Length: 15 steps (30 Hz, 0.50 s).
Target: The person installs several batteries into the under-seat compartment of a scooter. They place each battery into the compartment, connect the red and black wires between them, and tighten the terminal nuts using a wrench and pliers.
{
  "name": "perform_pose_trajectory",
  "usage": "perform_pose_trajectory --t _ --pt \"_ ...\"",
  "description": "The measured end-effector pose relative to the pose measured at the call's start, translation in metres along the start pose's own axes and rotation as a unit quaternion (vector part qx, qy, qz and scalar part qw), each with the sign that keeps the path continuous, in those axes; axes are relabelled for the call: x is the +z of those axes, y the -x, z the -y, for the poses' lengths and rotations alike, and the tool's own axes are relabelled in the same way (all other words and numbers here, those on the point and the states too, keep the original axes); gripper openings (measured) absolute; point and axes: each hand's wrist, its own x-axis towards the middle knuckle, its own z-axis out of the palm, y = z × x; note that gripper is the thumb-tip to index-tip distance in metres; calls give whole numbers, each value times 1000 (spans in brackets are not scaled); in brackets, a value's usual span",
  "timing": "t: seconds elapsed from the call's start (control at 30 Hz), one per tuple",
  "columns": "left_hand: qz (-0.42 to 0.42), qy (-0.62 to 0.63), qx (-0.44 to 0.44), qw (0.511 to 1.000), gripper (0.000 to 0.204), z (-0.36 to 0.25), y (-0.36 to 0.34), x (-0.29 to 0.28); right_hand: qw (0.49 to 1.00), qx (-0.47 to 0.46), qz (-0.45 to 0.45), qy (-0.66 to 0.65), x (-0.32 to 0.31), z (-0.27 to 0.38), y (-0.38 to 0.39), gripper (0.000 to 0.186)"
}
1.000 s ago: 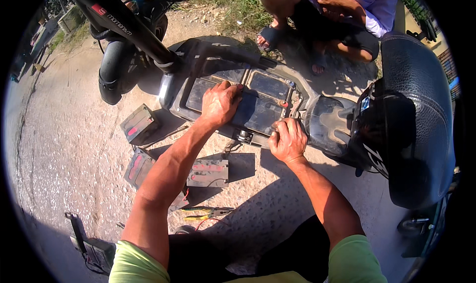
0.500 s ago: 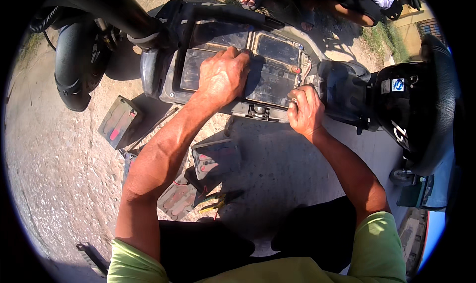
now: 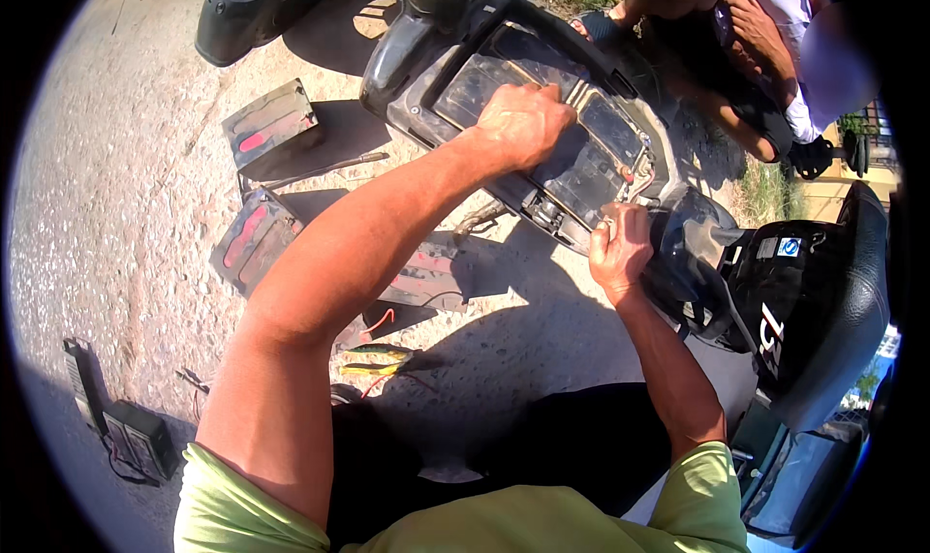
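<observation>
An electric scooter lies across the upper part of the view, its floor compartment [image 3: 417,117] uncovered. Several dark, dusty batteries sit side by side in it, one battery [image 3: 581,183] between my hands. My left hand [image 3: 526,125] is closed over the compartment, knuckles up, fingertips hidden down at the seam between batteries. My right hand [image 3: 622,251] is closed at the near right corner of the compartment, thumb and fingers bent together. What either hand grips is hidden. Wires with a red terminal [image 3: 628,175] run along the compartment's right end.
Loose batteries stand on the rough ground at left, among them one battery [image 3: 271,127] and another battery [image 3: 257,238]. Yellow-handled pliers [image 3: 376,367] lie before my legs. A black box with a cable [image 3: 143,439] is at lower left. The scooter seat [image 3: 848,272] rises at right; a person [image 3: 756,40] crouches beyond.
My view has turned, so the scooter now appears slanted and further right. Both hands remain at about the same places on the compartment. More of the loose batteries and the black box shows.
</observation>
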Motion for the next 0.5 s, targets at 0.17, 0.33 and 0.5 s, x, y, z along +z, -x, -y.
perform_pose_trajectory --t 0.17,0.33,0.5 --pt "65 -9 -51 997 29 -9 -9 -4 998 34 -22 -55 -3 -5 3 20" --pt "115 -15 -55 992 30 -5 -7 -19 957 104 -26 -271 -35 3 6 18" --pt "96 -47 -53 993 38 -9 -13 -14 855 300 97 -413 -76 11 92 13"
